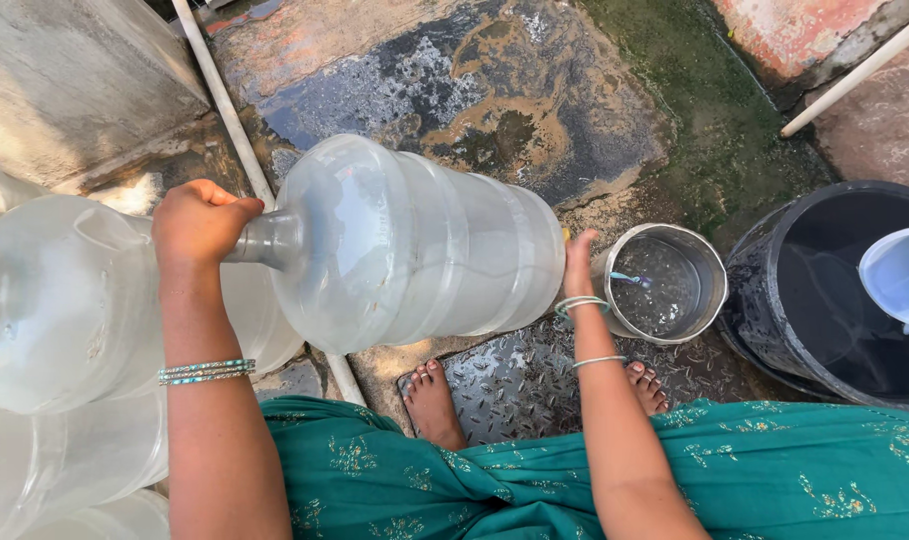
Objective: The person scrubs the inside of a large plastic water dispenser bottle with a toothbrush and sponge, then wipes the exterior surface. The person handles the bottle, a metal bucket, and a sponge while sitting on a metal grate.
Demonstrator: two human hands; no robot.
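The big clear jug [415, 245] lies on its side in the air above the wet floor [495, 110], neck toward the left. The left hand [200, 222] is clenched round the neck; the right hand [578, 262] lies flat and open against the base, pushing rather than grasping. More jugs [65, 300] stand at the left, just under the neck. A steel pot [665, 285] with water sits by the right hand, a black bucket [835, 290] beside it. To handle this well, I'd say keep the neck hold firm, keep the palm square on the base, and mind the bare feet [433, 400] on slick stone.
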